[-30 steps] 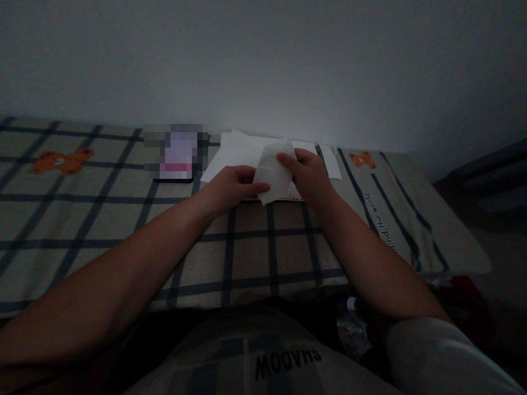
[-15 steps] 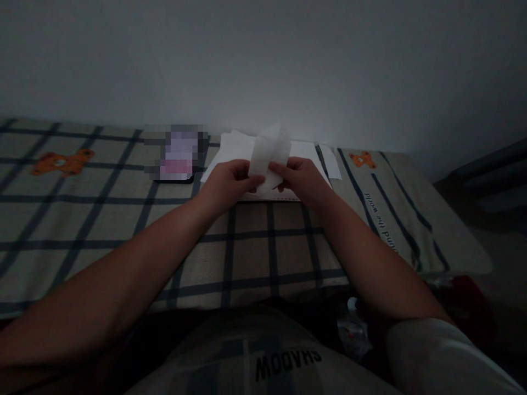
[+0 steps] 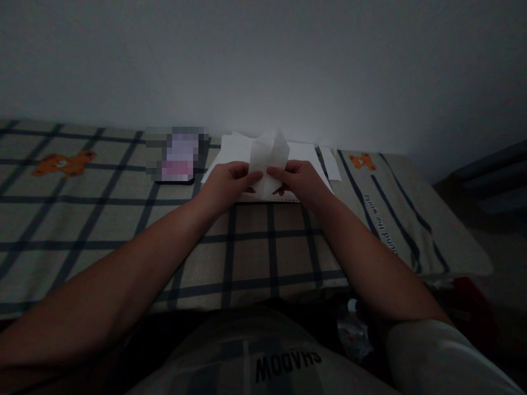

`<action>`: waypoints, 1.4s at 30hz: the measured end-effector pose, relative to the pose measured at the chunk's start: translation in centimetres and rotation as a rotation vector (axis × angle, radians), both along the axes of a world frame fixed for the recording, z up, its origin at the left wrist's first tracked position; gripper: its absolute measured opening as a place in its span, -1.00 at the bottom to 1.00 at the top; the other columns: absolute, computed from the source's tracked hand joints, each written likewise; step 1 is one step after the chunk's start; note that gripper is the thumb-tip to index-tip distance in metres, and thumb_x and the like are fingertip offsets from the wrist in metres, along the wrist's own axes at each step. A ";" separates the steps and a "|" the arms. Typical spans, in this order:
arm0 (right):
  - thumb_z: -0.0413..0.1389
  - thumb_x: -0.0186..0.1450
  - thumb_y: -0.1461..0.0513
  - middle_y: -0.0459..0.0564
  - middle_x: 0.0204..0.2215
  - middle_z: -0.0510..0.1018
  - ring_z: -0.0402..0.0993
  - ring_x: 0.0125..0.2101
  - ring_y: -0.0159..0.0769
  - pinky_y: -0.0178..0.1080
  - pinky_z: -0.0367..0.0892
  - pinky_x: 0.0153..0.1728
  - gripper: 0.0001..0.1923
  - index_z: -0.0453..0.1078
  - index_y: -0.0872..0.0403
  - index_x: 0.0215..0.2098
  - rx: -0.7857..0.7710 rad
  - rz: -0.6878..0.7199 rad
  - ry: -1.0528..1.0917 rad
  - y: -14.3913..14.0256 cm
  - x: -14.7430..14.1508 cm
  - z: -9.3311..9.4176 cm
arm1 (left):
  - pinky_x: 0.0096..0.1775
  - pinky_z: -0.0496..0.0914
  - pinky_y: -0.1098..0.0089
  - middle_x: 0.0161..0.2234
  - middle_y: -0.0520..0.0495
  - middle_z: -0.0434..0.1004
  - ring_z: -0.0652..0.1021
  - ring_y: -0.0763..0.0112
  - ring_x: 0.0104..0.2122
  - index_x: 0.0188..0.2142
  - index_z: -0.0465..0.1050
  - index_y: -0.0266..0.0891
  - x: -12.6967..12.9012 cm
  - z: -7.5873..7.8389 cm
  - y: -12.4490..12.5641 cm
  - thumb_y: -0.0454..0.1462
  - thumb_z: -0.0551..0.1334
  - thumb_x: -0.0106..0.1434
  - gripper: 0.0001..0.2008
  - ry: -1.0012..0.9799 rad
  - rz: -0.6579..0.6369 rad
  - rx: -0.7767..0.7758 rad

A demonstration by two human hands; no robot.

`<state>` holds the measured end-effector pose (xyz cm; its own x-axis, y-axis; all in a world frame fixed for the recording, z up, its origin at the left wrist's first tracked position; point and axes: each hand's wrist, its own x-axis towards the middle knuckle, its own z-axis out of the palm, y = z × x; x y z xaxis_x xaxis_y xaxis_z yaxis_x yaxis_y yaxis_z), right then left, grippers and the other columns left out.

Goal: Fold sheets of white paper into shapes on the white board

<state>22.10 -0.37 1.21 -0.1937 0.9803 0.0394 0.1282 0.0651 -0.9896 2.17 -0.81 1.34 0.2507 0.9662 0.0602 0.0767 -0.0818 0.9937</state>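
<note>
Holding a small folded paper (image 3: pixel 267 159) upright between them, the left hand (image 3: pixel 230 184) and right hand (image 3: pixel 300 181) pinched its lower edges — fingers clamped on it — above white sheets (image 3: pixel 234 151) on the checked bed cover (image 3: pixel 123 219).

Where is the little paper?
The folded paper is pinched between the left hand and right hand, above white sheets.

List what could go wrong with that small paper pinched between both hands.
The left hand and right hand pinch the small paper close together near its lower edge, so pulling apart might tear it. Its free top stands unsupported and may flop or crease. In the dim light, it could be confused with the white sheets beneath.
</note>
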 end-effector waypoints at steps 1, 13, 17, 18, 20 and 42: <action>0.34 0.18 -0.10 -0.06 -0.54 0.54 0.43 -0.54 -0.39 -0.29 0.35 -0.52 -0.56 0.52 0.11 -0.40 -0.001 -0.001 -0.009 0.0 0.0 0.0 | -0.29 0.53 0.35 -0.35 -0.11 0.68 0.62 0.34 -0.38 -0.30 0.62 -0.27 0.0 0.0 0.0 -0.07 0.44 0.15 -0.70 0.015 0.015 -0.008; 0.31 0.21 -0.10 -0.12 -0.55 0.47 0.37 -0.51 -0.41 -0.29 0.30 -0.47 -0.59 0.49 0.08 -0.41 0.079 0.046 -0.047 0.1 0.1 -0.4 | -0.45 0.39 0.46 -0.44 -0.02 0.61 0.55 0.38 -0.43 -0.38 0.59 -0.23 -0.2 -0.2 0.6 -0.07 0.38 0.16 -0.74 0.114 0.146 0.105; 0.30 0.22 -0.11 -0.13 -0.53 0.44 0.36 -0.49 -0.42 -0.29 0.31 -0.45 -0.58 0.47 0.07 -0.41 0.098 0.020 0.000 0.2 -0.1 -0.7 | -0.41 0.43 0.42 -0.42 -0.05 0.62 0.55 0.36 -0.43 -0.37 0.59 -0.22 -0.3 -0.2 0.6 -0.06 0.41 0.13 -0.74 0.044 0.136 0.073; 0.29 0.23 -0.11 -0.13 -0.52 0.44 0.36 -0.49 -0.42 -0.30 0.31 -0.44 -0.58 0.47 0.07 -0.40 0.109 0.007 0.016 0.2 -0.2 -0.7 | -0.42 0.42 0.42 -0.43 -0.04 0.61 0.54 0.37 -0.44 -0.39 0.58 -0.22 -0.3 -0.2 0.5 -0.06 0.41 0.12 -0.73 0.038 0.132 0.064; 0.28 0.25 -0.11 -0.14 -0.52 0.42 0.35 -0.48 -0.43 -0.30 0.32 -0.43 -0.58 0.46 0.07 -0.41 0.121 -0.003 0.035 0.2 -0.2 -0.5 | -0.46 0.38 0.44 -0.48 -0.02 0.57 0.50 0.41 -0.49 -0.44 0.56 -0.21 -0.2 -0.4 0.5 -0.03 0.41 0.13 -0.71 0.042 0.138 0.060; 0.33 0.21 -0.06 -0.19 -0.54 0.50 0.37 -0.56 -0.44 -0.30 0.33 -0.51 -0.61 0.51 0.00 -0.16 0.225 -0.035 0.157 0.9 -0.2 -1.0 | -0.38 0.45 0.39 -0.38 -0.08 0.66 0.59 0.33 -0.42 -0.36 0.61 -0.26 0.2 0.7 -0.1 -0.19 0.47 -0.01 -0.76 -0.077 0.071 -0.247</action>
